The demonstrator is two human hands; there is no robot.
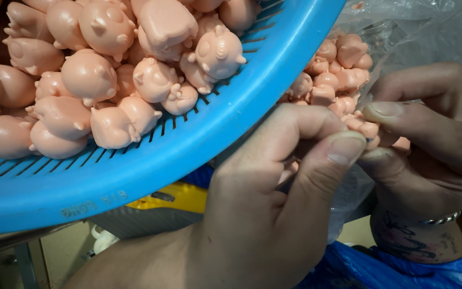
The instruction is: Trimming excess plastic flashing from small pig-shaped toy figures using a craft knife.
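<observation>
Small pink moulded plastic piece (371, 130), barely visible, is pinched between the thumbs and fingertips of the left hand (274, 198) and right hand (429, 144). Many round pink figures are piled in the blue slotted plastic basket (135, 166); smaller parts remain in the clear plastic bag (402, 27).

The basket (151, 160) above and left of the pinching fingers is blue plastic, smooth with a soft sheen, its wall slotted. The figures (89, 77) in it look like soft pink plastic or rubber, smooth and faintly glossy. Just beyond the fingertips, smaller pink pieces (332, 80) of the same finish lie in a clear, crinkled, shiny plastic bag (402, 32). On the right hand's (429, 144) wrist sits a bright metal bracelet (444, 218). Under the left hand (274, 198) lies a glossy yellow plastic part (177, 198).
</observation>
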